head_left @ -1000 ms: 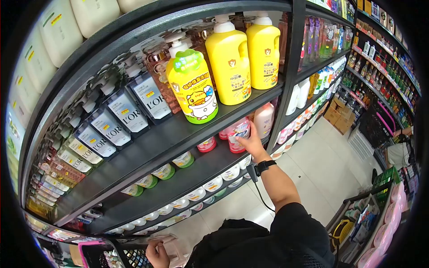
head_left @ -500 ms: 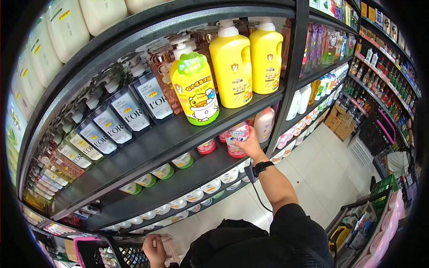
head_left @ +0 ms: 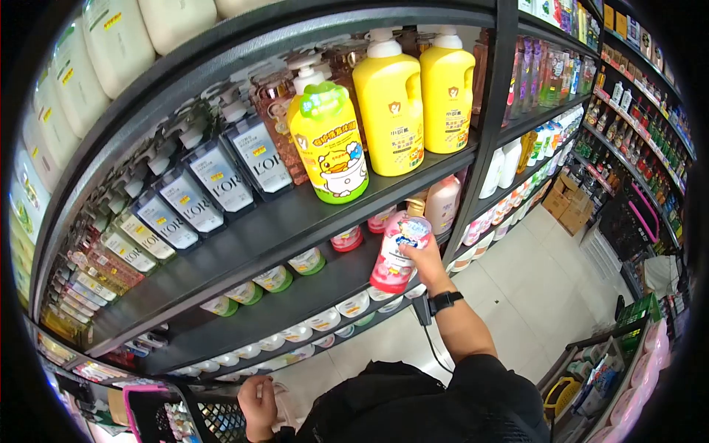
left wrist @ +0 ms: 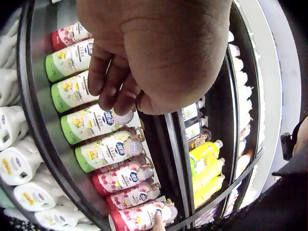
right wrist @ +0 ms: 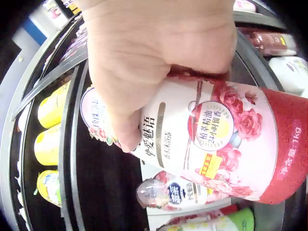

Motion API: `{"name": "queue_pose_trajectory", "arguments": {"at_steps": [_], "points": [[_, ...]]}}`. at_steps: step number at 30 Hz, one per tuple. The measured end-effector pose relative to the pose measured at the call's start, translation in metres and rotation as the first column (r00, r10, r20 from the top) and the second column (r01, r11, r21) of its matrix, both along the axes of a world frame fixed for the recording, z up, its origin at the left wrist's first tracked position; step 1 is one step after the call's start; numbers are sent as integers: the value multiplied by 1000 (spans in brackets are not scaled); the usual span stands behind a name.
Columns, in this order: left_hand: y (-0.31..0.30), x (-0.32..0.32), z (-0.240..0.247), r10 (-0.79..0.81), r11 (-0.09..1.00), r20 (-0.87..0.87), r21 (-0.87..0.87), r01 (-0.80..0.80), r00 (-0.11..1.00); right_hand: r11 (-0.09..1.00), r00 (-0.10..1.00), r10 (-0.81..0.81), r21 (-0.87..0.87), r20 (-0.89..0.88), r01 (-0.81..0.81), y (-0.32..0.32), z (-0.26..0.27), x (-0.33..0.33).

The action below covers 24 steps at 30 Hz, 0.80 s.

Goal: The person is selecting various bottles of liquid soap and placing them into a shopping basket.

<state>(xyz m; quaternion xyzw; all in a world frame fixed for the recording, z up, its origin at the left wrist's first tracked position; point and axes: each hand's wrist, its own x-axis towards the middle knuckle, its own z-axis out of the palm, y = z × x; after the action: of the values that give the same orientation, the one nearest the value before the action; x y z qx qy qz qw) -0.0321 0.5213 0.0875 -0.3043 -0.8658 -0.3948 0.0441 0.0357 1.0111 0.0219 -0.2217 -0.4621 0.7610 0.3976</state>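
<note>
Gripping the pink bottle (head_left: 399, 251), the right hand (head_left: 425, 264) has its fingers round it, at the lower shelf's (head_left: 244, 314) front; the left hand (head_left: 258, 402) hangs loosely curled.

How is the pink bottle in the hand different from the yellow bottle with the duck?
The pink bottle is pink and red with roses on it; the duck bottle is yellow and green with a cartoon duck. The right hand grips the pink bottle, while the duck bottle stands on the shelf. Both have printed writing.
</note>
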Motion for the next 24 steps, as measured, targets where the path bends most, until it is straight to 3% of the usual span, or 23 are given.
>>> {"name": "queue_pose_trajectory", "arguments": {"at_steps": [1, 4, 6, 8, 11, 12, 14, 15, 16, 19, 22, 23, 24], "points": [[1, -7, -5, -33, 999, 26, -5, 33, 999, 1000, 1000, 5, -18, 15, -5, -11, -6, 3], [24, -14, -10, -113, 994, 119, 13, 113, 986, 965, 968, 231, -105, -94, -240, -55, -7, 19], [50, -18, 6, -313, 941, 159, -84, 329, 936, 927, 932, 357, -99, -62, -362, -85, 8, 23], [69, -21, -2, -435, 886, 213, -69, 458, 875, 865, 864, 497, -29, -73, -500, -112, 16, 18], [99, -13, 4, -495, 863, 383, 109, 494, 780, 750, 763, 625, 145, 166, -645, -145, 17, 6], [105, -11, 4, -531, 847, 446, 295, 442, 720, 702, 715, 695, 139, 77, -698, -161, 33, 1], [113, -8, 1, -622, 747, 524, 619, 242, 582, 654, 739, 602, 343, 304, -674, -189, 60, -3], [107, -12, 10, -665, 710, 535, 670, 217, 522, 639, 719, 619, 329, 318, -695, -198, 74, -2], [99, -10, 10, -666, 685, 552, 719, 117, 501, 611, 689, 646, 318, 329, -725, -207, 88, -5], [58, -13, -5, -611, 735, 563, 665, 132, 556, 426, 548, 776, 380, 313, -821, -225, 77, -29], [23, 8, 4, -472, 778, 578, 628, 6, 666, 126, 244, 918, 352, 313, -928, -229, 82, -49], [11, 14, -6, -381, 822, 591, 568, -32, 711, 143, 207, 958, 295, 197, -945, -230, 76, -57], [-6, 26, -15, -164, 928, 569, 367, -70, 806, 158, 181, 979, 221, 89, -962, -234, 70, -60]]}}
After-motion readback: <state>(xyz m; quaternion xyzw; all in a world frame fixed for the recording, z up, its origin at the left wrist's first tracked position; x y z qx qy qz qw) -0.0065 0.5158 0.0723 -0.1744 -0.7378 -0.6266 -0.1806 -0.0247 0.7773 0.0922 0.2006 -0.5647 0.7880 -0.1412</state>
